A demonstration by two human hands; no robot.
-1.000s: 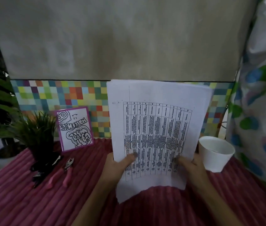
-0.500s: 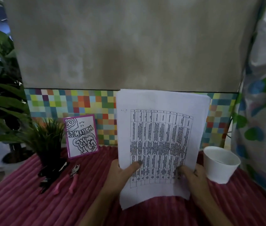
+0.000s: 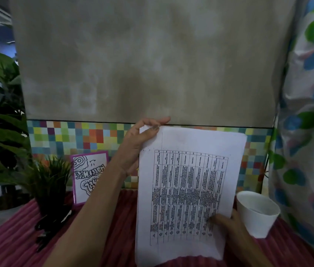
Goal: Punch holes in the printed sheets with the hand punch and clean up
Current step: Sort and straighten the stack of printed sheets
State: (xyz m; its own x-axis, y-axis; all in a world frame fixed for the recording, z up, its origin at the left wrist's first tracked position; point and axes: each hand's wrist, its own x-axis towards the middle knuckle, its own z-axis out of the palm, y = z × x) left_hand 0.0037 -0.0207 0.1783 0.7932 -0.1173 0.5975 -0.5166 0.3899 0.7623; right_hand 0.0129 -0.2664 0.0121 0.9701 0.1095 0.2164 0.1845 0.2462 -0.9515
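Head view: printed sheets (image 3: 189, 191) held upright over the pink ribbed tabletop (image 3: 8, 241), left hand (image 3: 135, 149) pinching the top left corner between thumb and fingers, right hand (image 3: 233, 232) clamped on the lower right edge, thumb across the table of print — likely to square the stack and free a margin for punching. Print too small and blurred to read; card (image 3: 89, 176) by the small plant (image 3: 50, 182) lettered in outline, not legible; white cup (image 3: 258, 212) plain, just beside the right hand; hand punch not clearly made out.
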